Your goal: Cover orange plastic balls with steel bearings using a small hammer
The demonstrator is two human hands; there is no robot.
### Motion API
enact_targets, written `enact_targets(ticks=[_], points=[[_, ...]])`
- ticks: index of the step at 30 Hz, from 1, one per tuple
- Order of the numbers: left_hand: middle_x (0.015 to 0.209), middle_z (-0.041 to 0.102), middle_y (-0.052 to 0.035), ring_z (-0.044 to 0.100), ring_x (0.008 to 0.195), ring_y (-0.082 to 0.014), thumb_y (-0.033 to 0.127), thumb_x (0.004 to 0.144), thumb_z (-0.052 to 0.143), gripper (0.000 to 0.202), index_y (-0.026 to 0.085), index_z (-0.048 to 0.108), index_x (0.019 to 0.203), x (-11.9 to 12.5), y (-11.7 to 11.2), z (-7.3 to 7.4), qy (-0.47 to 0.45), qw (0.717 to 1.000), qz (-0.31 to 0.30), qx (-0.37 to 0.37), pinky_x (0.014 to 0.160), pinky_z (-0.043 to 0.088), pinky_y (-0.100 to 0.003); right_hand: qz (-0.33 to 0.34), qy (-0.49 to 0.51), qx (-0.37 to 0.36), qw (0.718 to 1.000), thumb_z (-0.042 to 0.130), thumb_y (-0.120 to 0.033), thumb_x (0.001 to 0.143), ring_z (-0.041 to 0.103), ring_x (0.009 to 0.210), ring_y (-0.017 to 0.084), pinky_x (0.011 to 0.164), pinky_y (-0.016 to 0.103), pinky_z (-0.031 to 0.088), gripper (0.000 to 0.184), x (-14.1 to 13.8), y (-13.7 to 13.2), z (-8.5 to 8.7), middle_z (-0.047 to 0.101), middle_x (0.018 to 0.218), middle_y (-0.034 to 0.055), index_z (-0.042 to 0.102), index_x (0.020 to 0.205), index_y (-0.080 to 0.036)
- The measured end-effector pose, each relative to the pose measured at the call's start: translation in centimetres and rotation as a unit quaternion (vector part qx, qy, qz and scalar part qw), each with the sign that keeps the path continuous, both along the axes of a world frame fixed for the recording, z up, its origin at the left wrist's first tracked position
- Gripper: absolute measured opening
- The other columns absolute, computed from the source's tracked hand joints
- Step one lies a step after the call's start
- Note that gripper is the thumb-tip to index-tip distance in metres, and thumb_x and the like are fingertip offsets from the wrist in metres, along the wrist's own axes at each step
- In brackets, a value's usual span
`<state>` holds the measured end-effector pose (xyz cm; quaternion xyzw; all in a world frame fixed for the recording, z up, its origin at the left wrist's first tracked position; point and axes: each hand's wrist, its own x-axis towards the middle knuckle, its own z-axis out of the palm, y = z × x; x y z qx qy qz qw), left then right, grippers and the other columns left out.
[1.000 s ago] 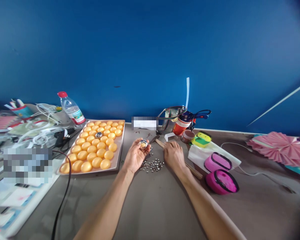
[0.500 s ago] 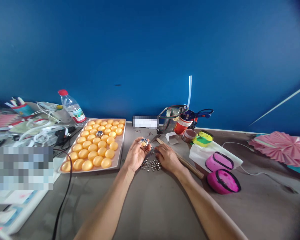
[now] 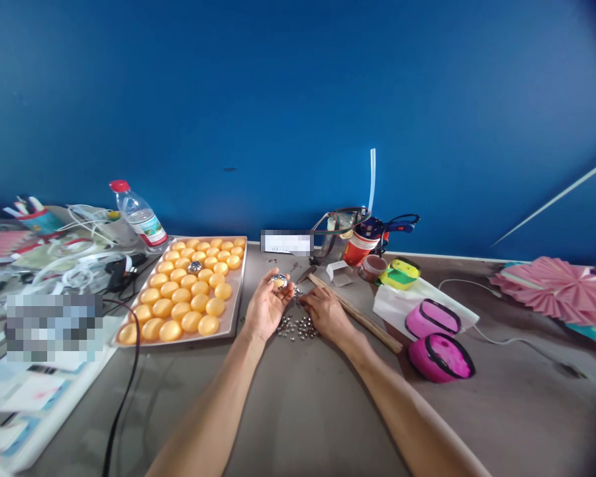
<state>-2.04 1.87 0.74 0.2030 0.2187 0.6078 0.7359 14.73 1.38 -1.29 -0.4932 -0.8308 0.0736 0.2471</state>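
Note:
My left hand is closed on a ping-pong ball, yellow-orange with shiny silver pieces covering part of it. The fingers curl round it, with the palm turned up. Just to the right, my right hand is palm down, its fingertips drawn together beside a few small silver pieces; whether they pinch one cannot be made out. Below and between the hands lies a loose pile of round silver beads or studs. A hammer with a wooden handle rests behind my right hand.
At left, a shallow white tray holds rows of orange balls, one silver-covered ball among them. A plastic bottle and a black cable are nearby. To the right stand a red cup and pink bands.
The view has shifted slightly. My left hand has turned the ball a little, and my right fingertips have moved slightly closer to the small silver pieces. The ball stays in my left hand.

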Motion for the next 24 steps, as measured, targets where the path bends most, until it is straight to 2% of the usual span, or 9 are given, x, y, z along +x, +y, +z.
enact_targets(ticks=[4,9,13,15,17,21,24], points=[[0.095,0.066,-0.0062,0.064,0.083,-0.0175,0.023,0.074,0.063,0.035,0.022,0.056,0.108,0.2,0.0,-0.2,0.010,1.000,-0.001,0.000,0.079,0.046,-0.033,-0.007,0.011,-0.014,1.000,0.052,-0.012,0.080,0.055,0.084,0.018,0.080,0.032,0.044,0.020,-0.4,-0.2,0.3,0.059,0.083,0.0058,0.067,0.092,-0.019],[0.095,0.066,-0.0068,0.064,0.082,-0.0181,0.023,0.072,0.064,0.039,0.021,0.055,0.111,0.3,-0.1,-0.1,0.021,1.000,-0.005,0.004,0.079,0.046,-0.034,-0.031,0.015,-0.034,0.999,0.050,-0.011,0.080,0.056,0.081,0.017,0.079,0.029,0.044,0.017,-0.7,-0.2,-0.1,0.060,0.080,0.0058,0.065,0.075,-0.017],[0.096,0.066,-0.0065,0.064,0.082,-0.0177,0.022,0.073,0.063,0.033,0.022,0.057,0.106,0.4,-0.2,0.0,0.024,1.000,-0.009,0.005,0.081,0.046,-0.034,-0.058,0.126,-0.011,0.990,0.046,-0.010,0.078,0.058,0.080,0.017,0.076,0.029,0.046,0.016,-0.2,0.0,-0.1,0.062,0.080,0.0065,0.060,0.074,-0.018],[0.095,0.067,-0.0060,0.065,0.081,-0.0176,0.021,0.073,0.063,0.030,0.021,0.057,0.103,0.4,-0.2,0.1,0.028,1.000,-0.009,0.002,0.081,0.046,-0.034,-0.088,0.219,-0.029,0.971,0.044,-0.013,0.079,0.059,0.073,0.017,0.070,0.029,0.047,0.015,0.1,0.0,0.3,0.063,0.077,0.0053,0.058,0.078,-0.018],[0.093,0.067,-0.0057,0.065,0.079,-0.0175,0.020,0.073,0.063,0.029,0.020,0.058,0.101,0.5,-0.3,0.3,0.036,0.999,-0.011,-0.001,0.080,0.046,-0.034,-0.105,0.307,-0.086,0.942,0.042,-0.016,0.079,0.058,0.060,0.015,0.061,0.027,0.046,0.014,0.2,0.0,0.8,0.062,0.066,0.0018,0.056,0.079,-0.019],[0.093,0.068,-0.0056,0.065,0.078,-0.0178,0.019,0.072,0.063,0.030,0.020,0.058,0.102,0.8,-0.4,0.3,0.052,0.999,-0.018,0.001,0.080,0.046,-0.035,-0.080,0.455,-0.170,0.871,0.049,-0.023,0.077,0.052,0.048,0.011,0.050,0.023,0.041,0.005,-0.4,-0.1,1.6,0.055,0.056,-0.0038,0.051,0.077,-0.019],[0.094,0.068,-0.0061,0.065,0.079,-0.0185,0.019,0.072,0.062,0.030,0.019,0.059,0.102,0.9,-0.5,0.1,0.064,0.998,-0.025,0.005,0.081,0.046,-0.036,-0.056,0.533,-0.199,0.821,0.058,-0.028,0.073,0.045,0.046,0.008,0.047,0.021,0.036,0.011,-0.9,-0.2,2.0,0.050,0.054,-0.0062,0.052,0.074,-0.019]])
